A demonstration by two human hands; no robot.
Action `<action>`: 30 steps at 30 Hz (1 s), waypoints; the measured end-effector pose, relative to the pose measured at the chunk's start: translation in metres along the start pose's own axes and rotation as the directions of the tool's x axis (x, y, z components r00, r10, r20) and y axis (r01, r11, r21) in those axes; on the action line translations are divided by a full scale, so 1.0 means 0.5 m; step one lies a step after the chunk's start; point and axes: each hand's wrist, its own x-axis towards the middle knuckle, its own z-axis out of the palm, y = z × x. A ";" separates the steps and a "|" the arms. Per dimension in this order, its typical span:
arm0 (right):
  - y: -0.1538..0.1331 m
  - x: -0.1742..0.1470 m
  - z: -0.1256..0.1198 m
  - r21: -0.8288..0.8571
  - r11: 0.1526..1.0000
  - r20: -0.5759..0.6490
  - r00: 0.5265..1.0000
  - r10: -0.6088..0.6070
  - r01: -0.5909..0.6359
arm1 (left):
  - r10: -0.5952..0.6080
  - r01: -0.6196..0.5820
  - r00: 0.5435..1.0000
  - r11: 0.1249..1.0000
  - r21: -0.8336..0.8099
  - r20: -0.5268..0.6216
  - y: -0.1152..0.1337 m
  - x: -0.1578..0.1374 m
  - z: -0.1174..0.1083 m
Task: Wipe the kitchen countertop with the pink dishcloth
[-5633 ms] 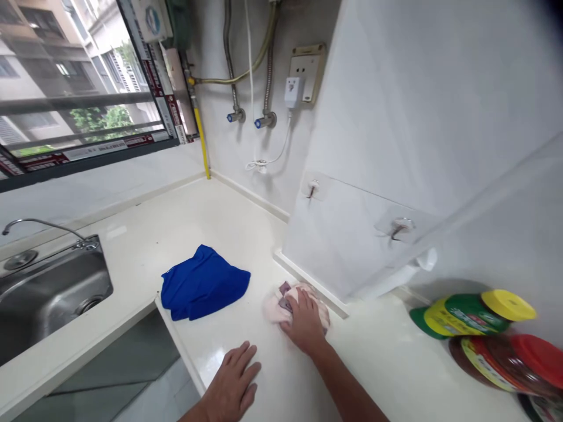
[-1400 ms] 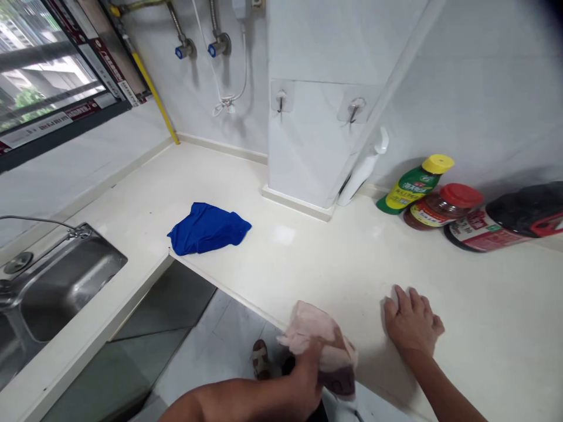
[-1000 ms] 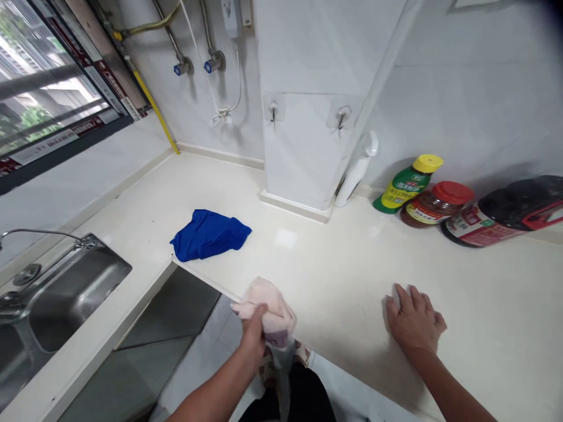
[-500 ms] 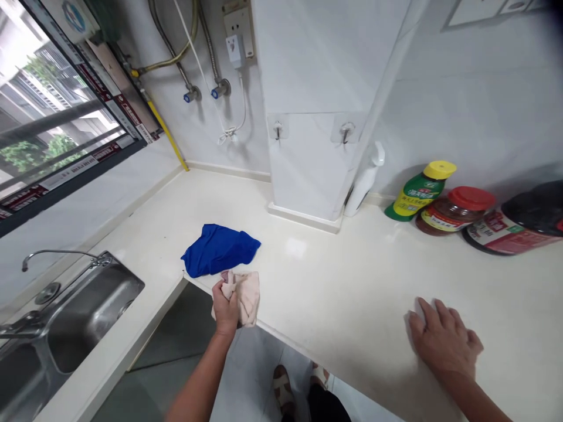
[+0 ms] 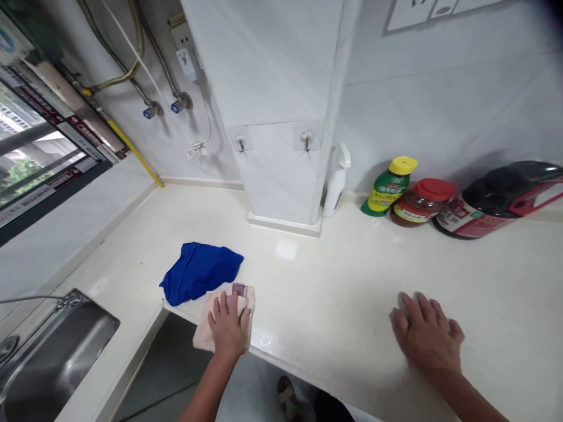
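My left hand (image 5: 229, 328) lies with spread fingers on top of a pale pink cloth (image 5: 204, 328), pressing it at the counter's front edge near the inner corner. Part of the cloth reaches over that edge, and a dark purplish patch shows at its far side. Just behind it a crumpled blue cloth (image 5: 200, 271) rests on the white counter (image 5: 316, 299). To the right, my right hand (image 5: 428, 334) is palm down on the counter, open and holding nothing. Small wet drops glisten beside the pink cloth.
A steel sink (image 5: 83, 346) is at the left. Along the back wall stand a white spray bottle (image 5: 336, 181), a green bottle with a yellow cap (image 5: 387, 190), a red-lidded jar (image 5: 420, 205) and a large dark jug (image 5: 484, 205). A wall pillar (image 5: 277, 181) juts onto the counter.
The pink cloth was bunched in my closed left hand; now it is spread flatter under spread fingers. My right hand stays on the counter. The view has shifted to the right.
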 end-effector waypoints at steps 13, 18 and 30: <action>-0.010 0.009 -0.012 -0.059 0.998 -0.010 1.000 0.003 -0.004 | 0.471 -0.416 0.879 0.833 -0.365 0.072 0.445 0.141 0.031; -0.006 0.008 -0.010 -0.041 0.999 -0.038 0.999 -0.012 0.010 | 0.783 -0.671 0.623 0.531 -0.518 -0.005 0.459 -0.094 0.067; -0.011 0.006 -0.012 -0.017 1.000 -0.034 0.999 -0.004 0.004 | 0.507 -0.462 0.847 0.850 -0.252 0.160 0.177 0.031 0.001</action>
